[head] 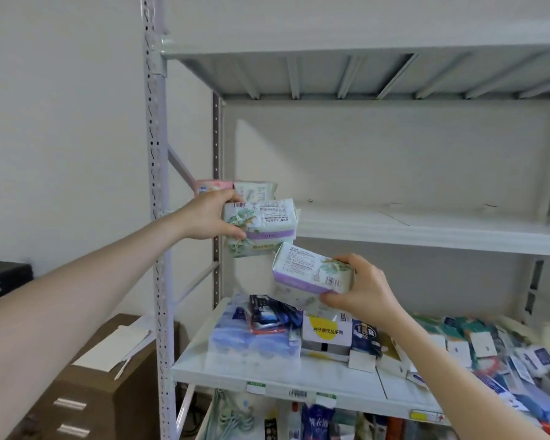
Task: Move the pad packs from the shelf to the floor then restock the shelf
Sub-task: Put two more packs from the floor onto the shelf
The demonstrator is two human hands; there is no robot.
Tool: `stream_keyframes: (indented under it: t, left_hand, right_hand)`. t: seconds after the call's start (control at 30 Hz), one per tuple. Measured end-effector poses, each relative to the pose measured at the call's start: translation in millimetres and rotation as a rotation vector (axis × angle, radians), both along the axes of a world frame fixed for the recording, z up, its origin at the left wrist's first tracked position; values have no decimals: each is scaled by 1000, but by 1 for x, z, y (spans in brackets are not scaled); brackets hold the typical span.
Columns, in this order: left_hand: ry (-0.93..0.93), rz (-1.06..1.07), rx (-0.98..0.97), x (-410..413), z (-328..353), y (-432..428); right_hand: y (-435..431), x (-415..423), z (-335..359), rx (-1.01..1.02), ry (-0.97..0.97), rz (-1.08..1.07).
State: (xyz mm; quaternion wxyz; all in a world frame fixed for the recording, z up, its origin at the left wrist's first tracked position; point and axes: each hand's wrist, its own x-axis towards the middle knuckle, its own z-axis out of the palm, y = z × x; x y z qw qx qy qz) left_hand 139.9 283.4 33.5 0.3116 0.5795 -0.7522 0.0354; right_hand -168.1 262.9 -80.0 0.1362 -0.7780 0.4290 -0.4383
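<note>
The left hand (208, 214) has its grip closed on a leaf-printed pad pack (261, 223), thumb underneath and fingers over the top. It holds the pack at the left end of the middle shelf (426, 228), about level with the front edge. (A second pack may be tucked beneath it; the view does not settle that.) The right hand (362, 290) grips a matching pack (311, 271) by its short end. That pack is tilted, lower down and out in front of the shelf, above the crowded lower shelf (267, 374). A pink pack (210, 185) and a pale green pack (254, 189) sit at the back left corner of the middle shelf.

Whether the two held packs are coming off or going on cannot be read from this one view. The same care likely serves either way:

- The wrapping looks soft and slick, so hold each pack firmly across its width rather than by a corner.
- Keep the left pack clear of the steel post (158, 185).
- If placing, level the tilted pack first, then slide it flat beside the two at the back.
- If clearing, take these two down before reaching for the rest, and swing wide of the loose goods below.
</note>
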Motion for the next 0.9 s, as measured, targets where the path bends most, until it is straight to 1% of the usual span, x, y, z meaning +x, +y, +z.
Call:
stream_keyframes:
  t: [0.13,0.3,0.47,0.6,0.9]
  left_hand:
    - [55,22,-11,7,25,-19]
    - [18,36,-36,15,55,-59]
    - [38,16,-51,33,78,-101]
    - [68,4,-23,52,88,-137]
    - [-22,-26,27,101,99,-238]
  right_hand:
    - [-19,9,25,-24,-23,35]
    - [-56,21,54,-27,-42,100]
    - [-100,32,78,-52,-59,118]
    - [-136,45,87,-54,-72,80]
    - [-215,99,100,-109,-113,12]
